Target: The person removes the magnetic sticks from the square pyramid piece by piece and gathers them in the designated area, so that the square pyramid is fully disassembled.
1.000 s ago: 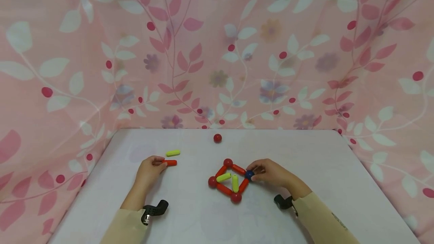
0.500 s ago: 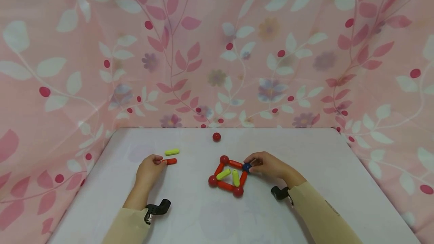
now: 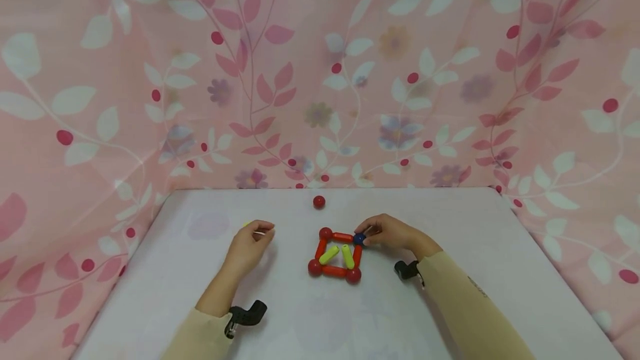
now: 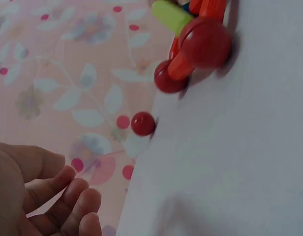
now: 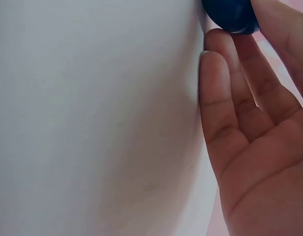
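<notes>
A four-sided frame of red rods [image 3: 334, 271] and balls lies on the white table, with a red ball [image 3: 314, 267] at three corners and a blue ball [image 3: 359, 239] at the far right one. My right hand [image 3: 395, 233] pinches that blue ball between thumb and fingers. Two yellow-green rods [image 3: 329, 254] lie inside the frame. To the left of it, my left hand [image 3: 248, 249] hovers with loosely bent fingers and nothing visible between them. Another yellow-green rod [image 3: 246, 224] peeks out behind this hand; the loose red rod is out of sight.
A single red ball [image 3: 319, 202] rests near the back edge of the white table [image 3: 320, 321]. Behind the table hangs a pink floral curtain [image 3: 320, 71]. Each wrist carries a black camera mount [image 3: 248, 314].
My left hand has let go of the loose red rod and moved right. Holding the blue ball, my right hand has shifted and turned the frame away and slightly left, making it squarer.
</notes>
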`<control>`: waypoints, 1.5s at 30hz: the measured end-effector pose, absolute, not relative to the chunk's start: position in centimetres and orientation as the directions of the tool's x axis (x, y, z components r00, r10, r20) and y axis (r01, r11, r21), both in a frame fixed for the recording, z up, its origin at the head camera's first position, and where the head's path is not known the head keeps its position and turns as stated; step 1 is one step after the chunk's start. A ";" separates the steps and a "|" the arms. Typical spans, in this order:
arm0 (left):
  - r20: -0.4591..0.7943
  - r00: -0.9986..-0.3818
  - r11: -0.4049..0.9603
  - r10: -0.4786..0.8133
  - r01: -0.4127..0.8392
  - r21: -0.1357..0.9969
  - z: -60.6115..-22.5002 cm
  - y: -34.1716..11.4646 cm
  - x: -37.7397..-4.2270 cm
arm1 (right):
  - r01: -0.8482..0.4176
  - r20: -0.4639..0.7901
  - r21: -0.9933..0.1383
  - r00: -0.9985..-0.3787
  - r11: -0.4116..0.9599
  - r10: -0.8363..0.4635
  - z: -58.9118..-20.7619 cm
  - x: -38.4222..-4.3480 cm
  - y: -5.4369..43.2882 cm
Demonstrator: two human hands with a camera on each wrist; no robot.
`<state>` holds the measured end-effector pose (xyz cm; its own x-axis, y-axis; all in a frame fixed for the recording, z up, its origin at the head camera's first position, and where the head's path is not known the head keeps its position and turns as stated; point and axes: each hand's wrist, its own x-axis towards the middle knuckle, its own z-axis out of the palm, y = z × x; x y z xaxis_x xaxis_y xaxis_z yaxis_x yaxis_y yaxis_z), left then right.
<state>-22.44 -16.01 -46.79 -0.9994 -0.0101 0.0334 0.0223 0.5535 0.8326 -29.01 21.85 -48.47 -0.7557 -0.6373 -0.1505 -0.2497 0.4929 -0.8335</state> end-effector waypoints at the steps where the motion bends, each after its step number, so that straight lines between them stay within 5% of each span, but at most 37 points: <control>1: 0.022 -0.999 0.557 0.024 0.032 0.830 -46.8 -15.3 -22.3 | -0.254 -0.147 -0.833 -0.753 0.491 -0.641 -48.4 -29.1 21.8; 9: -0.058 -0.957 0.513 0.283 0.100 0.852 -46.9 -10.7 -21.9 | -0.195 -0.168 -0.793 -0.841 0.577 -0.515 -48.2 -28.0 21.2; 15: -0.038 -0.934 0.444 0.355 0.133 0.886 -47.3 -8.2 -22.1 | -0.145 -0.126 -0.771 -0.920 0.620 -0.372 -47.0 -24.6 20.2; 24: -0.011 -0.909 0.412 0.417 0.178 0.894 -48.0 -5.8 -22.7 | -0.182 -0.106 -0.804 -0.893 0.566 -0.437 -47.7 -20.8 19.0; 37: -0.011 -0.910 0.418 0.414 0.180 0.890 -48.8 -4.5 -22.6 | -0.155 -0.123 -0.795 -0.906 0.586 -0.406 -48.5 -20.5 17.8; 45: -0.111 -0.918 0.443 0.381 0.076 0.893 -48.2 -4.2 -21.6 | -0.168 -0.128 -0.790 -0.895 0.590 -0.426 -48.4 -20.6 18.1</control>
<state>-21.56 -4.20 -48.20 -0.9179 0.3809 -0.1112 0.0756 0.4430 0.8933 -20.55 18.05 -48.39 -0.8954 -0.4264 -0.1279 -0.1681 0.5900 -0.7897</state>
